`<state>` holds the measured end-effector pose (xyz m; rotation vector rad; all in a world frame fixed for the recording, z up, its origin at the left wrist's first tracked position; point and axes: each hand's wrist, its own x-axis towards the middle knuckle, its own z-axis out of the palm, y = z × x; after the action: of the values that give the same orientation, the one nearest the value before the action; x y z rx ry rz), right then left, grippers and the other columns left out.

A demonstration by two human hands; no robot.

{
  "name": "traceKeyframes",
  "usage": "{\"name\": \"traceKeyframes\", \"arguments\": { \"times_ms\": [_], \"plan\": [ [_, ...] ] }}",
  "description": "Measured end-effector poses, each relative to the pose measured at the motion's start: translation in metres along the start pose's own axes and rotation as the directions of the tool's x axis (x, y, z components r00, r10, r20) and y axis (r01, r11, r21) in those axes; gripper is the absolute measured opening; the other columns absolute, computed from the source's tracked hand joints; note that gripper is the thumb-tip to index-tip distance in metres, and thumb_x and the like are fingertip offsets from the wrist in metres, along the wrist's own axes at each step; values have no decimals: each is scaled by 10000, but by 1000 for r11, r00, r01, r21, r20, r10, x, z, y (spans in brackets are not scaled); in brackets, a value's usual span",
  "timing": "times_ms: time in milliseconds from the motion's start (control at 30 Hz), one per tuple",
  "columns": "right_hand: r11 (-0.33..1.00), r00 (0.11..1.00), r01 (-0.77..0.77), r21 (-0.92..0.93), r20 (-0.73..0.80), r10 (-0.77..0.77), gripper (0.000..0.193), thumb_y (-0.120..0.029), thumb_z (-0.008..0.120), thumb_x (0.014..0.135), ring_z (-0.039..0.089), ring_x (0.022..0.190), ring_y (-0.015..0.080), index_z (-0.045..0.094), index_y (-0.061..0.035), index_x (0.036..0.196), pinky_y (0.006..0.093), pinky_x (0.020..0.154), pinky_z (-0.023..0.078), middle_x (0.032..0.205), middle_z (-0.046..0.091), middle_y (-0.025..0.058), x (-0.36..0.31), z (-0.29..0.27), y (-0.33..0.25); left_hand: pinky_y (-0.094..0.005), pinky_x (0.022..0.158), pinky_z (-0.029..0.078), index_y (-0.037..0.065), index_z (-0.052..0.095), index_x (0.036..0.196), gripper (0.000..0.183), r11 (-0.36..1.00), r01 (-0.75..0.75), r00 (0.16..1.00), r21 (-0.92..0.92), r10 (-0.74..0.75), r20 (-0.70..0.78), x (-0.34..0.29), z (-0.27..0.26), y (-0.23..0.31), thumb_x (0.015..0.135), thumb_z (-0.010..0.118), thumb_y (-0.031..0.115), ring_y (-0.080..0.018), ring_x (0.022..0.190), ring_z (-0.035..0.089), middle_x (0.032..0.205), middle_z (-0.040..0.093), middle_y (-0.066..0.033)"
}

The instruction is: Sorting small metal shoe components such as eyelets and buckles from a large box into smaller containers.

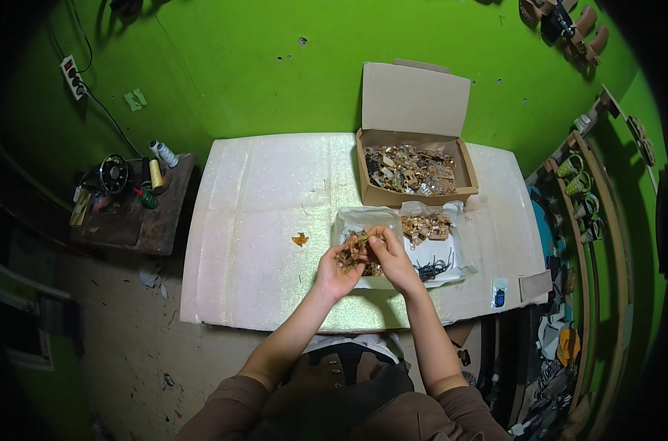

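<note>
My left hand [337,275] is cupped, palm up, with a small cluster of gold-coloured metal pieces [346,257] resting in it against the fingers. Close beside it, my right hand [391,259] pinches at the same cluster with thumb and fingertips. Both hands are over the left of two white-lined trays [371,215], where more small metal bits lie partly hidden by my hands. The right tray [457,253] holds gold-coloured metal pieces [427,228] at its far end and black strand-like pieces [433,268] at its near end.
Behind the trays stands an open cardboard box [415,197] full of mixed metal pieces. An orange-brown scrap [299,239] lies on the shimmery white table cover [253,206]. A small packet [499,292] and a card [534,286] sit front right. A sewing machine [114,175] stands left, wooden racks [606,220] right.
</note>
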<state>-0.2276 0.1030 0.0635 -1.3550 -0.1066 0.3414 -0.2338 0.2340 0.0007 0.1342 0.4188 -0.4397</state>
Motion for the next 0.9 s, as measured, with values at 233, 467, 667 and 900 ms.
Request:
{"name": "traceKeyframes", "arguments": {
  "times_ms": [233, 467, 667, 900],
  "plan": [
    [831, 978, -182, 525, 13, 206, 163, -131, 285, 925, 582, 906, 286, 366, -47, 1038, 341, 755, 505, 1020, 540, 213, -4, -11, 6, -325, 830, 434, 22, 521, 1012, 270, 1000, 5, 999, 22, -4, -48, 1, 0, -9, 851, 353, 157, -205, 924, 530, 979, 555, -101],
    [804, 973, -218, 553, 62, 221, 163, -122, 267, 927, 572, 930, 306, 345, -49, 1050, 361, 774, 496, 1022, 539, 225, -10, -20, 4, -339, 861, 417, 4, 508, 976, 264, 1000, 4, 999, -16, -4, -37, -3, -3, -16, 842, 353, 171, -218, 919, 537, 965, 567, -130],
    [825, 965, -262, 501, 118, 235, 156, -131, 284, 928, 566, 941, 284, 355, -49, 1040, 354, 806, 477, 1024, 541, 219, -8, -38, -8, -344, 868, 410, 8, 509, 981, 267, 997, -75, 994, -24, 73, -77, 1, 6, -34, 837, 348, 165, -221, 954, 534, 1000, 560, -135],
    [685, 971, -231, 691, 115, 212, 187, -171, 357, 904, 561, 947, 274, 420, -67, 1045, 385, 789, 482, 1071, 529, 196, -9, -112, -16, -352, 886, 414, 12, 545, 956, 238, 981, -117, 992, -155, 108, -66, 25, 28, -61, 828, 378, 122, -207, 962, 522, 985, 560, -103]
  ]
}}
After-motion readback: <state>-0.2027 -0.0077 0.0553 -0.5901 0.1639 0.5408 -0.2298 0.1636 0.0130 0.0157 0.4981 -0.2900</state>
